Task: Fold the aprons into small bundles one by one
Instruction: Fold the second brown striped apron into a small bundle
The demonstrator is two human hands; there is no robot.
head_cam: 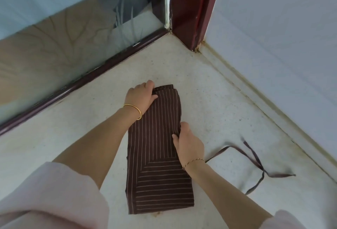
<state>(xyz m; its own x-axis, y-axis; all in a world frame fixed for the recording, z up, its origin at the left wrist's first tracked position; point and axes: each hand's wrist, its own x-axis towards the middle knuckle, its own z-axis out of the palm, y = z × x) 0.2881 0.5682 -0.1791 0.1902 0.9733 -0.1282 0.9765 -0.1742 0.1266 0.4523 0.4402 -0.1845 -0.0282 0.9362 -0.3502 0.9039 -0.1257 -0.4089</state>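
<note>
Sleeves: pale pink cuffs (45,197) fill the lower left and lower right corners of the frame, with both bare forearms reaching up toward the middle.
Apron: a brown apron (156,155) with thin pale stripes lies at centre frame on the white speckled surface (228,101), already folded into a long narrow strip running from the lower centre up to the middle.
Left hand: the left hand (140,97), with a gold bangle (134,110) at the wrist, grips the strip's far left corner, fingers curled over the layered edge.
Right hand: the right hand (189,143), wearing a thin bracelet (193,162), holds the strip's right edge about halfway along, thumb and fingers closed on the cloth.
Ties: two dark ties (255,163) trail loose across the surface at the lower right, crossing each other.
Step in hand: probably squaring the long strip before shortening it; the bundle is not yet small.
Next move: likely folding the far end toward the near end, which calls for keeping the stacked layers aligned and gathering in the ties.
Edges: a dark rail (82,84) under a glass panel (63,37) runs diagonally across the left; a red-brown post (189,9) stands at upper centre; a pale wall (282,37) closes the right.
Open room: bare surface shows beyond the strip's far end and to either side, narrowing toward the corner at the post.
</note>
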